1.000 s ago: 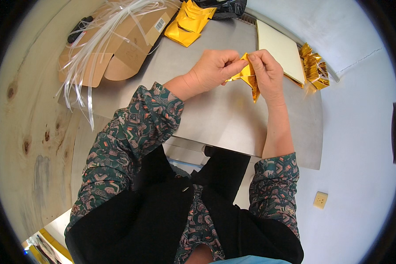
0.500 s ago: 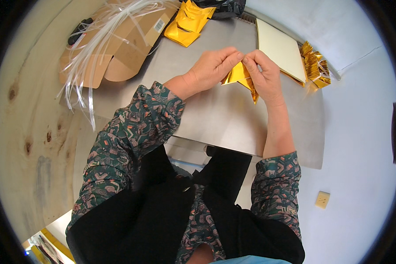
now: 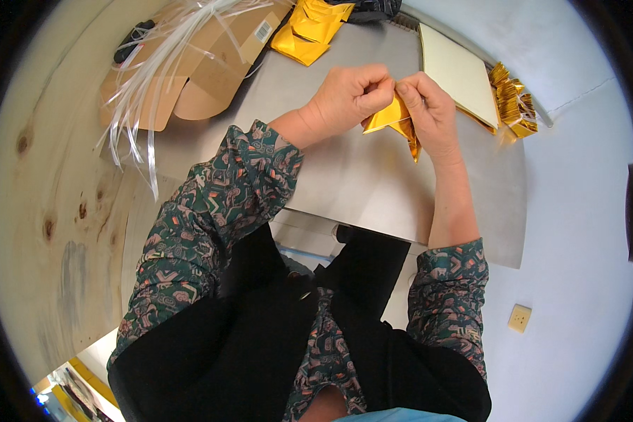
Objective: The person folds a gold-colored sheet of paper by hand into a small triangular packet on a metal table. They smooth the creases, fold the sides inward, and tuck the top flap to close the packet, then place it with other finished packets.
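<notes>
Between my two hands, above the grey metal table (image 3: 352,190), is a folded piece of gold foil paper (image 3: 392,121). My left hand (image 3: 352,98) is closed, its thumb and curled fingers pinched at the upper left edge of the foil. From the other side my right hand (image 3: 432,112) grips the foil between thumb and fingers, and a pointed end hangs below that thumb. The fingertips of both hands almost meet at the top. Part of the foil is hidden behind the fingers.
Flat gold foil pieces (image 3: 309,32) lie at the far edge. A cardboard box (image 3: 218,60) with white plastic strips (image 3: 151,77) over it stands at the left. To the right are a stack of cream sheets (image 3: 456,77) and a bundle of folded gold pieces (image 3: 515,105), beside the wall (image 3: 577,211).
My left fingers have curled tighter into a fist-like pinch at the foil. The whole scene has shifted slightly to the right in view.
</notes>
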